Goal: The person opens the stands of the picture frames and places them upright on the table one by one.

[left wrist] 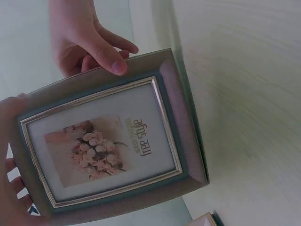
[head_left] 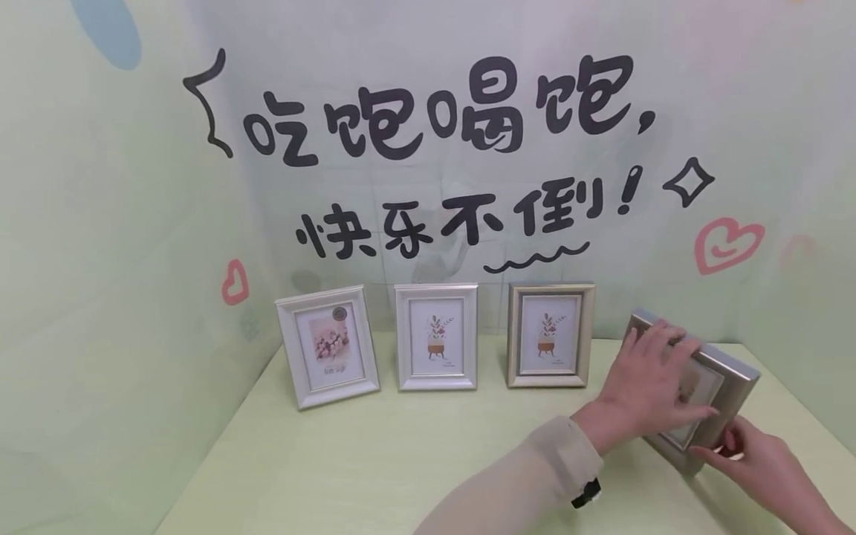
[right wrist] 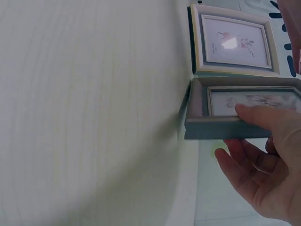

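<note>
A grey-brown picture frame (head_left: 732,371), tilted, stands at the right of the table between both hands. In the left wrist view, the picture frame (left wrist: 190,127) shows pale flowers and printed lettering behind its glass. My left hand (head_left: 645,383) grips its top edge from above, fingers over the far side, partly covering the picture. The right hand (head_left: 765,461) holds its right side low down, thumb on the front and fingers behind. From the right wrist, the right hand (right wrist: 277,160) shows its thumb lying over the front near the glass.
Along the back of the pale green table (head_left: 321,468) stand a white frame with flowers (head_left: 371,371), a white frame with a potted plant (head_left: 403,342) and a gold frame (head_left: 588,334). Behind them hangs a cloth backdrop (head_left: 441,37) with black lettering, which also lines the sides.
</note>
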A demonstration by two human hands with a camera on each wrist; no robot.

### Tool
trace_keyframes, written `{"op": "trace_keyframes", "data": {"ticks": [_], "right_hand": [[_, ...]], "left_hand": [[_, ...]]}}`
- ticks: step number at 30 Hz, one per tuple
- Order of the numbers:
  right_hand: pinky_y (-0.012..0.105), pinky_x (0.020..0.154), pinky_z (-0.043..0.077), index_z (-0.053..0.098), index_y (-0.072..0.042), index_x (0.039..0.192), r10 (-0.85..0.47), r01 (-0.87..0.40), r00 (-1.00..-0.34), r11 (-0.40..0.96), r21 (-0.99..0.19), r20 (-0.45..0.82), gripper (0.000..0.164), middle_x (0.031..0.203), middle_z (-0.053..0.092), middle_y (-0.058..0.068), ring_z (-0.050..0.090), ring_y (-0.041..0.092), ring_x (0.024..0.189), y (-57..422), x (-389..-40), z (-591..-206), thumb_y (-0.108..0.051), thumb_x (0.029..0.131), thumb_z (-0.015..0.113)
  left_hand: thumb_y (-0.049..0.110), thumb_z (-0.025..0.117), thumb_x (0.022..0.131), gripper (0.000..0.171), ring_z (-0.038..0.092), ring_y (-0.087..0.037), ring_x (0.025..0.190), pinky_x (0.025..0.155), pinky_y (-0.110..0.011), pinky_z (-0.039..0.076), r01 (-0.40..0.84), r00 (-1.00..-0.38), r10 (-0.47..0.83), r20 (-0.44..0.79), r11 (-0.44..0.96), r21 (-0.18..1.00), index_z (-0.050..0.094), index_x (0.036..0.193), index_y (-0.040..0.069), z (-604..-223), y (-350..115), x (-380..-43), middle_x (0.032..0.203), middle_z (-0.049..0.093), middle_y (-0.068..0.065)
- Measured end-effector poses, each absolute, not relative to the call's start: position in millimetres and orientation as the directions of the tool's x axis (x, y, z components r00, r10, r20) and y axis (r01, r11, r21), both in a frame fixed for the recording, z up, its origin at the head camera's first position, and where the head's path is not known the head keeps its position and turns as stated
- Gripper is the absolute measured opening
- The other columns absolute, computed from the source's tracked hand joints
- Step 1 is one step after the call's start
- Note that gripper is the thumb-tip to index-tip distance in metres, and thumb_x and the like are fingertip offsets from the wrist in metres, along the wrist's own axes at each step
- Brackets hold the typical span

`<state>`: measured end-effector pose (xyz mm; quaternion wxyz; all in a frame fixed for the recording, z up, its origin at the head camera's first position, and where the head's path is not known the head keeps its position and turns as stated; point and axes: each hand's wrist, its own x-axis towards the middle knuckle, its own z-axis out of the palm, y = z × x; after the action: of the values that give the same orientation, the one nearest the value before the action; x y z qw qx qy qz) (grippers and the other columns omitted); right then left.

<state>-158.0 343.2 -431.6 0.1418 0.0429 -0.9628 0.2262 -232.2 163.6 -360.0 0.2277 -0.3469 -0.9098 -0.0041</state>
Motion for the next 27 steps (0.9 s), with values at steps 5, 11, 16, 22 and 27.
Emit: {"op": "trace_keyframes", "data": {"ticks": [5,11,16,22,27], "right_hand": [[0.020,0.048,0.034,0.051,-0.010,0.075,-0.063,-0.148,-0.975,0.899,-0.413,0.212,0.027,0.063,0.054,-0.009,0.041,-0.003,0.054,337,-154,-431,-0.024,0.081,0.073],[0.020,0.047,0.032,0.049,-0.011,0.078,-0.225,-0.337,-0.931,0.831,-0.442,0.288,0.023,0.064,0.041,-0.014,0.037,-0.004,0.055,336,-155,-431,-0.012,0.082,0.071],[0.019,0.053,0.045,0.051,-0.011,0.098,-0.430,-0.494,-0.866,0.652,-0.575,0.256,0.022,0.081,0.048,-0.021,0.050,-0.008,0.070,354,-156,-427,0.004,0.086,0.060],[0.011,0.064,0.045,0.050,-0.015,0.110,-0.266,-0.461,-0.884,0.631,-0.624,0.384,0.028,0.101,0.055,-0.023,0.055,-0.011,0.089,366,-168,-395,0.007,0.094,0.045],[0.004,0.071,0.034,0.039,-0.008,0.134,-0.263,-0.537,-0.829,0.620,-0.572,0.494,0.041,0.122,0.041,-0.026,0.041,-0.016,0.105,355,-188,-385,0.008,0.096,0.037]], "left_hand": [[0.088,0.037,0.069,0.090,0.023,-0.002,0.129,0.107,-0.012,0.021,0.624,-0.671,0.601,0.434,0.774,-0.107,0.028,0.137,0.030,-358,166,-225,0.140,0.024,0.011],[0.088,0.044,0.064,0.089,0.026,-0.005,0.129,0.111,-0.013,0.017,0.628,-0.625,0.567,0.537,0.773,-0.086,0.031,0.126,0.025,-361,164,-224,0.135,0.028,0.007],[0.086,0.047,0.065,0.086,0.032,-0.003,0.122,0.103,-0.009,0.027,0.659,-0.578,0.600,0.553,0.743,-0.116,0.035,0.123,0.024,-360,162,-227,0.131,0.030,0.005],[0.086,0.044,0.068,0.083,0.032,0.001,0.118,0.096,-0.005,0.030,0.680,-0.598,0.650,0.469,0.721,-0.132,0.035,0.127,0.029,-352,162,-231,0.135,0.027,0.006],[0.083,0.049,0.068,0.082,0.037,0.002,0.114,0.093,-0.005,0.033,0.725,-0.576,0.672,0.466,0.683,-0.088,0.034,0.128,0.029,-350,161,-235,0.136,0.028,0.005]]}}
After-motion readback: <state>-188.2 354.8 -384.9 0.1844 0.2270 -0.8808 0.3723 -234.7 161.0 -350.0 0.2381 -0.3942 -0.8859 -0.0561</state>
